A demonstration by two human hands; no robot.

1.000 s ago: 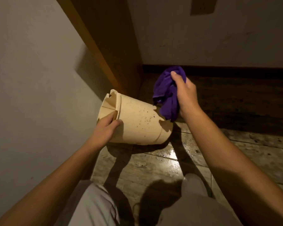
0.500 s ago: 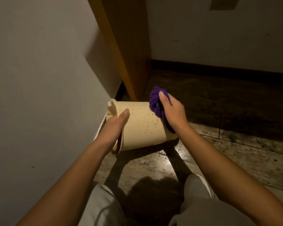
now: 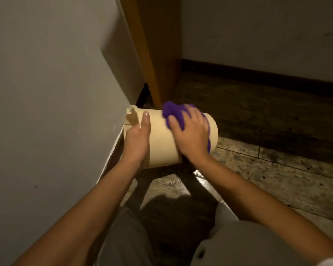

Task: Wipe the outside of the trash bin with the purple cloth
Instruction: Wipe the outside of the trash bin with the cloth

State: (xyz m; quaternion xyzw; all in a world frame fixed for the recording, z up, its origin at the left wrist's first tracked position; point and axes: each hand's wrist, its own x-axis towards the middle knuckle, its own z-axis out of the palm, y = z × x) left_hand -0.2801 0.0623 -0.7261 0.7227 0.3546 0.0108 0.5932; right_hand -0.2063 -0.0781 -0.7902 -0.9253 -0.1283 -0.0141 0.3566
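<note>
The right hand (image 3: pixel 190 135) is pressed flat over the cloth (image 3: pixel 174 112), fingers spread across the bunched purple wad and pinning it against the bin's side, so the grip is more a press than a pinch. The left hand (image 3: pixel 137 137) is clamped on the bin (image 3: pixel 161 143) near its open rim, thumb laid along the upper wall and the other fingers wrapped out of sight below (I cannot tell how far under they reach). The bin is held on its side, off the floor (image 3: pixel 258 169), mouth toward the wall (image 3: pixel 56 93) on the left, base pointing right, just in front of a wooden post (image 3: pixel 152 54). It looks like thin, stiff plastic, light enough for one hand to hold up, and smooth, so I would guess it could twist or slip in the palm under a hard scrub. The rim, with its notched lip, seems the surest place to hold, since it gives the fingers an edge to hook. The cloth is soft and limp; it bunches up, and a tail of it hangs down past the base end, so it likely wants re-folding to keep a broad face on the plastic.
</note>
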